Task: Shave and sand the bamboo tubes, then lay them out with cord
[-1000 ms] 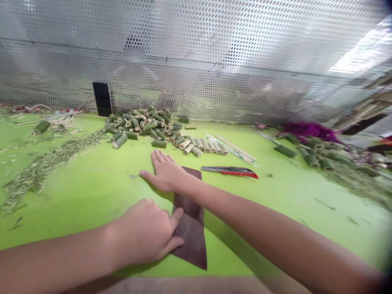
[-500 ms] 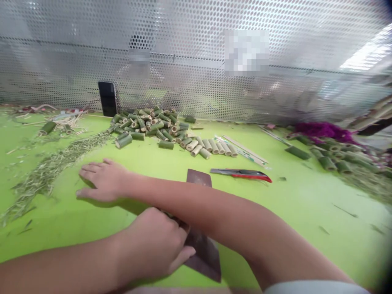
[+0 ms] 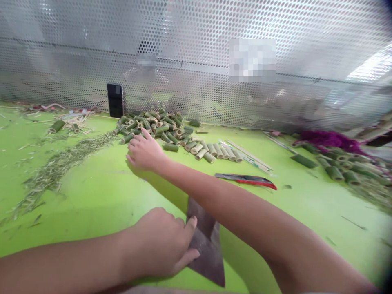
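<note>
In the head view, my left hand (image 3: pixel 161 243) is low at the centre, beside a dark folded sheet (image 3: pixel 206 245) that looks like sandpaper. Its thumb and index finger reach over the sheet's left edge; the other fingers curl underneath, and what they hold is hidden. My right hand (image 3: pixel 143 152) is stretched forward and left, palm down with fingers apart, at the front edge of a pile of short green bamboo pieces (image 3: pixel 159 127). Nothing shows in it. Pale peeled bamboo pieces (image 3: pixel 219 151) line up right of the pile.
A red and black utility knife (image 3: pixel 248 180) lies beyond my right forearm. A phone (image 3: pixel 115 100) stands against the perforated metal screen (image 3: pixel 196 69). Green shavings (image 3: pixel 70 161) trail at left. Purple material (image 3: pixel 330 140) and larger bamboo pieces (image 3: pixel 346 167) lie at right.
My right hand has moved right and away from me, up to the bamboo pile. My left hand's index finger now extends over the dark sheet. The view has shifted slightly.
</note>
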{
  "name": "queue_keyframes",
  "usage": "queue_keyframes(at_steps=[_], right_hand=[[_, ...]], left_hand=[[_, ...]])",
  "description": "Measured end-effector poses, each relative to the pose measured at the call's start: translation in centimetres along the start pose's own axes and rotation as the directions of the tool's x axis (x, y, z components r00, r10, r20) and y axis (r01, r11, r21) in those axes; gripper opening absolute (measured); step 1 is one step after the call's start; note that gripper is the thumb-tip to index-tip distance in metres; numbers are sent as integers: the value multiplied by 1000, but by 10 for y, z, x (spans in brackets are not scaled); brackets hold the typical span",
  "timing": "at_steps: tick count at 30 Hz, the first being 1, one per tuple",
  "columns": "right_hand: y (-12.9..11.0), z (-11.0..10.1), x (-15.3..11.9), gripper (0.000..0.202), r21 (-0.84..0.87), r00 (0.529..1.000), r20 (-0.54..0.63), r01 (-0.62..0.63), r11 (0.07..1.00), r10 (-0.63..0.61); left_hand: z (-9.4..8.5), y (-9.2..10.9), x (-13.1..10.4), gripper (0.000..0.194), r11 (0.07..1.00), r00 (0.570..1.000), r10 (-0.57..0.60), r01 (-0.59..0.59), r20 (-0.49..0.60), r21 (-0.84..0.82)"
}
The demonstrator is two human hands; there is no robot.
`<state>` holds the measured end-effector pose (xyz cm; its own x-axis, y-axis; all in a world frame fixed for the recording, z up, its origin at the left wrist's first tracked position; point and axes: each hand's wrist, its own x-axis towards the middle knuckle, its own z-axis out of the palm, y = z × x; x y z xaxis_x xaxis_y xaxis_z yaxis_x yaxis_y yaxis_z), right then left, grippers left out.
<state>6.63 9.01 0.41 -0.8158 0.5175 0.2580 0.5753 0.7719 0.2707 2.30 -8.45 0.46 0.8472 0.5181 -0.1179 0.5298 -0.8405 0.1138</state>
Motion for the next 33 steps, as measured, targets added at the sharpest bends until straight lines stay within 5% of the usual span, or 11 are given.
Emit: queue_keyframes(at_steps=[4, 13, 16, 27, 33], right_hand=[[2, 2, 16, 37, 36, 999, -39, 21, 999, -20], [9, 28, 99, 39, 62, 998, 53, 23, 998, -26], [17, 29, 116, 38, 54, 994, 103, 15, 998, -21], [58, 40, 139, 42, -13, 991, 127, -44, 999, 45], [69, 34, 134, 38, -42, 987, 152, -54, 998, 59]], left_hand=[[-1, 0, 1, 64, 1000, 1000, -2, 2, 19, 6], [10, -1, 0, 65, 1000, 996, 20, -21, -89, -10], [9, -1, 3, 65, 999, 999, 1, -4, -50, -47], [9, -8, 22, 53, 987, 987, 95, -76, 133, -144], [8, -11, 23, 71, 982, 988, 89, -65, 128, -180]])
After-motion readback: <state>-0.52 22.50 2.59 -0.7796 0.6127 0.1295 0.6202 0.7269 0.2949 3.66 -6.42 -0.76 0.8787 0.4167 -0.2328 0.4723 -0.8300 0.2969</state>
